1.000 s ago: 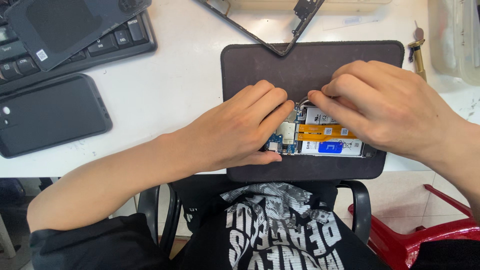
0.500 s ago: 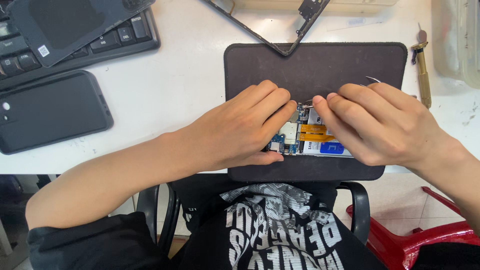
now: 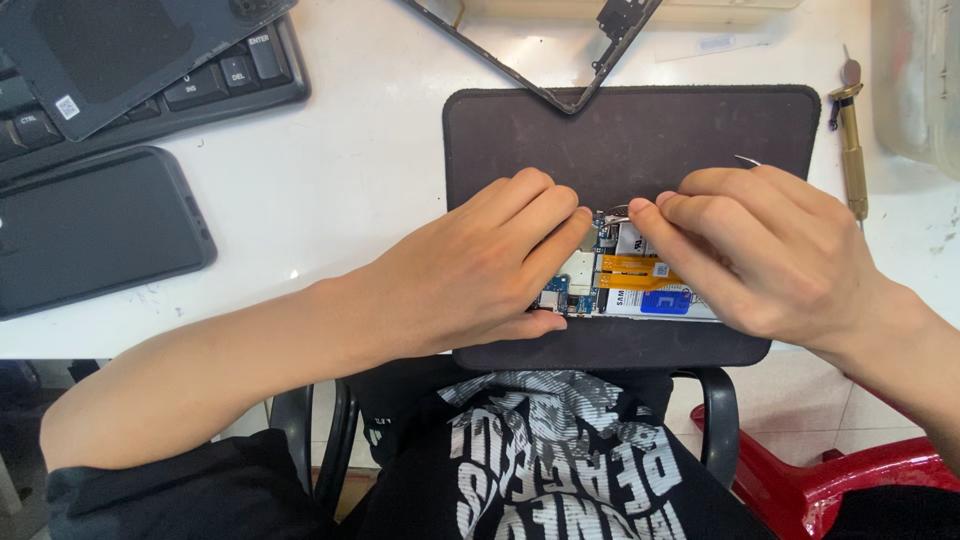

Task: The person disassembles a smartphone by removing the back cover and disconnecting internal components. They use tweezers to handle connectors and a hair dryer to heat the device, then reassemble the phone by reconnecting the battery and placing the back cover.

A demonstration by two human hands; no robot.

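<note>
Head view, looking down: opened phone point(image 3: 630, 280) flat on dark work mat point(image 3: 700, 130), near its front edge, back cover off, green boards, orange flex cable point(image 3: 640, 268) and white battery point(image 3: 665, 300) exposed; left hand point(image 3: 480, 270) pressed palm-down over the phone's left end, fingers together and flat, thumb against the lower edge, pinning it rather than gripping; right hand point(image 3: 770, 250) curled over the right part, fingertips bunched at the top of the boards beside a small metal part, thin metal tool point(image 3: 748, 161) poking out above the knuckles; whether the fingers pinch that tool or something under them, cannot tell.

Around the mat: bare phone frame point(image 3: 560, 60) lying across the far corner; brass-handled tool point(image 3: 852, 140) just beside the right edge; black keyboard point(image 3: 200, 85) at far left with dark panel point(image 3: 110, 45) resting on it; 1 dark handset point(image 3: 95, 230) face-up below.

Judged by the layout: disassembly well underway, shell already removed, boards, cable and battery not yet lifted out.
</note>
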